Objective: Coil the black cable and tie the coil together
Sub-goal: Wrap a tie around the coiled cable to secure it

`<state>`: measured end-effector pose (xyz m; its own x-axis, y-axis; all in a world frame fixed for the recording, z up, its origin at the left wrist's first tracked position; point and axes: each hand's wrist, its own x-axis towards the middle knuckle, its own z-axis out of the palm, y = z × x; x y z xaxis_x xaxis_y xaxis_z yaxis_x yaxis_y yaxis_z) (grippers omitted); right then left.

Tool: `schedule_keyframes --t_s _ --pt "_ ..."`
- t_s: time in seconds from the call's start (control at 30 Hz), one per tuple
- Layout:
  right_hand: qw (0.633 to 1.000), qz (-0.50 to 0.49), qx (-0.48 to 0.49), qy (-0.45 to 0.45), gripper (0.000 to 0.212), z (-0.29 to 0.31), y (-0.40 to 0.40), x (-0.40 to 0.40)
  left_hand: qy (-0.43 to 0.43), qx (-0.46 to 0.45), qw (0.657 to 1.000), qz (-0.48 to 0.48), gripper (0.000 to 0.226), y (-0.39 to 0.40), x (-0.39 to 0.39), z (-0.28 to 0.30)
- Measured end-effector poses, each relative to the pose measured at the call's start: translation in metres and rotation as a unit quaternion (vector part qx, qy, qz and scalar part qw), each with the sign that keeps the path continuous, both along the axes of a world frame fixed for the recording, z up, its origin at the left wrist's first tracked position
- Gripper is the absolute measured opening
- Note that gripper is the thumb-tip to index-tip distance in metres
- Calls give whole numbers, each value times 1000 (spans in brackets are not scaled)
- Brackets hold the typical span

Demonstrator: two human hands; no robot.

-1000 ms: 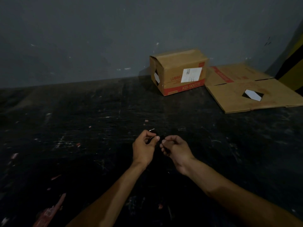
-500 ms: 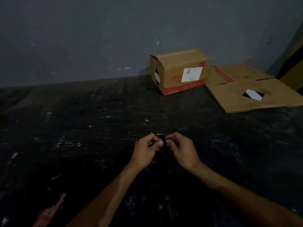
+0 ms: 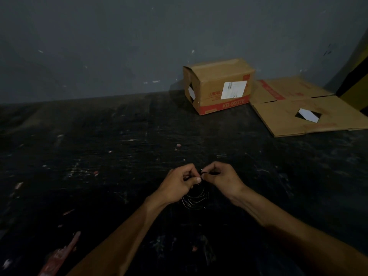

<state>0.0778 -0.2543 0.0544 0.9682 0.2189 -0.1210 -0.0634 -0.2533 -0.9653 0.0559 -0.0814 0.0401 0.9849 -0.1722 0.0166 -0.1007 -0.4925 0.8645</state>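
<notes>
The black cable (image 3: 196, 199) hangs as a small coil of several loops between my two hands, above a dark scuffed table (image 3: 99, 156). My left hand (image 3: 178, 186) pinches the top of the coil with thumb and fingers. My right hand (image 3: 221, 181) pinches the same spot from the other side, fingertips almost touching the left ones. A short dark end or tie shows between the fingertips; the dim light hides its detail. The lower loops catch faint highlights.
A closed cardboard box (image 3: 219, 85) with red print stands at the back against the grey wall. A flattened cardboard sheet (image 3: 302, 114) lies to its right. A reddish scrap (image 3: 59, 255) lies near the front left of the table.
My hands have come together from slightly apart, and their fingertips now meet at the top of the coil. The coil's loops hang lower and show more clearly beneath them.
</notes>
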Motion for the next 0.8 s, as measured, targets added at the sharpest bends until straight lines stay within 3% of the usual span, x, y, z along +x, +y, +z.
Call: schedule_keyframes --t_s 0.1,0.27,0.43,0.57,0.67,0.8 --pt "999 13 15 39 27 3 -2 2 10 -14 1000 -9 19 -1 -1 4" --pt "998 27 -16 59 17 5 -5 3 41 -43 998 -1 28 -4 -1 6" --pt "998 -20 -8 52 20 5 -7 9 32 -110 992 47 30 -14 0 7" --pt "995 -79 41 44 23 10 -14 17 72 -162 981 84 34 -13 -1 4" --pt "983 -124 118 68 25 13 -21 22 159 -246 952 96 27 -14 -5 -5" --pt "951 -142 229 149 23 13 -35 22 230 -390 889 72 43 -16 -9 -8"
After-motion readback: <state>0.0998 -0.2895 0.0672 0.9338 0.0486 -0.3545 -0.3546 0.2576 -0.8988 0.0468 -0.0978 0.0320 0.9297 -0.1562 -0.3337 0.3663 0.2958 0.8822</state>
